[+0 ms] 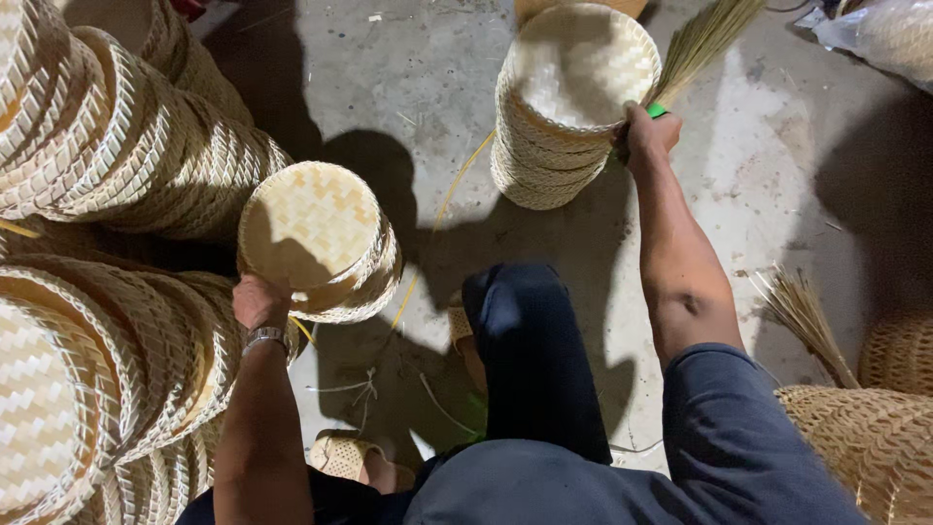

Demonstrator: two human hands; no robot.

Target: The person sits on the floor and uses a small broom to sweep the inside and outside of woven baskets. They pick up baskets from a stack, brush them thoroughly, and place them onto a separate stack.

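Observation:
My left hand (258, 299) grips the rim of a short stack of round woven bamboo baskets (316, 238), lifted with the flat woven bottom facing up. My right hand (649, 134) reaches forward and holds a straw hand broom (705, 39) by its green handle, beside the rim of an upright stack of nested woven baskets (564, 107) on the concrete floor. The fingers of both hands are partly hidden behind what they hold. A metal watch sits on my left wrist.
Long leaning stacks of woven baskets (117, 136) fill the left side, with more at lower left (87, 389). Another basket (865, 437) and a loose straw bundle (802, 321) lie at right. My dark-trousered knee (530, 360) is in the middle. A yellow strip (437, 224) crosses the floor.

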